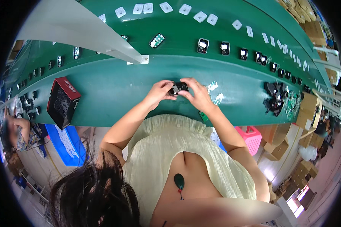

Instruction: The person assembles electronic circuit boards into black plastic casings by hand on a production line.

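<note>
both hands meet at the near edge of the green workbench (113,89), the left hand (160,92) and right hand (195,94) pinching a small black casing (178,88) between narrow fingertips from either side, seemingly to steady it just above the surface. small green circuit boards (213,92) lie just beside the right hand within easy reach. an open red-and-black box (62,101) sits well to the left, and a row of black casings (223,48) runs along the belt beyond.
</note>
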### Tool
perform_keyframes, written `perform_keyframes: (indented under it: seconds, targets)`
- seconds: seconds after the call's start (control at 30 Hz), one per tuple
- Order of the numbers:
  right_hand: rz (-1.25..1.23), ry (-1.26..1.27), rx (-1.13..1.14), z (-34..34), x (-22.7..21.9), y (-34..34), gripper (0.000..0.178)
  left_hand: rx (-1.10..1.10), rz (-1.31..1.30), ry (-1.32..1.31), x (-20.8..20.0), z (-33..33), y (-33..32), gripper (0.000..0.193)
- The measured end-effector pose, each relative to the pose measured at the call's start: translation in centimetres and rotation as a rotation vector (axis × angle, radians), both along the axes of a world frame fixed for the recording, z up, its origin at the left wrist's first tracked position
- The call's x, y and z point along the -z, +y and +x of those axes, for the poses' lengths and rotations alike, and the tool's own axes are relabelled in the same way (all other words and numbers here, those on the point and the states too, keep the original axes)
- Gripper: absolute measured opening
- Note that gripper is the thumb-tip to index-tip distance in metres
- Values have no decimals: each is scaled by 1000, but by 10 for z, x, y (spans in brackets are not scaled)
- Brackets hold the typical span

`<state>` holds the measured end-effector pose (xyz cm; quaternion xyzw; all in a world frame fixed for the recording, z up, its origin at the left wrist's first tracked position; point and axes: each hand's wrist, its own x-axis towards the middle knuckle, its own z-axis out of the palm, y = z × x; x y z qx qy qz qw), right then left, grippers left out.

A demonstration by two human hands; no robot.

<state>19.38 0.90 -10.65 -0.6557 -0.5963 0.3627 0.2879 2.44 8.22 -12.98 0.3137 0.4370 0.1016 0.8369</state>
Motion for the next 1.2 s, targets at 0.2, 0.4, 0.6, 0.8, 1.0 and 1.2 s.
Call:
perform_keyframes:
  seconds: [0.2,0.4,0.6,0.8,1.0,1.2]
  targets:
    - [321,26,-43,-22,-6,-43,26,-49,-226,-234,-12,-12,-38,22]
    - [343,172,-73,-26,-5,-64,16,-79,-277,-186,-26,-24,-53,22]
    - [19,657,511,-2,26,-66,15,-23,-224,-113,-34,-27,-58,26]
    - [-103,-512,672,46,94,-55,31,-76,-147,-84,-41,-26,-62,24]
    - [109,-684,379,44,102,-40,29,-125,-21,-85,-59,-24,-64,22]
    - [154,-515,437,39,99,-45,17,-46,53,-78,-57,-14,-65,24]
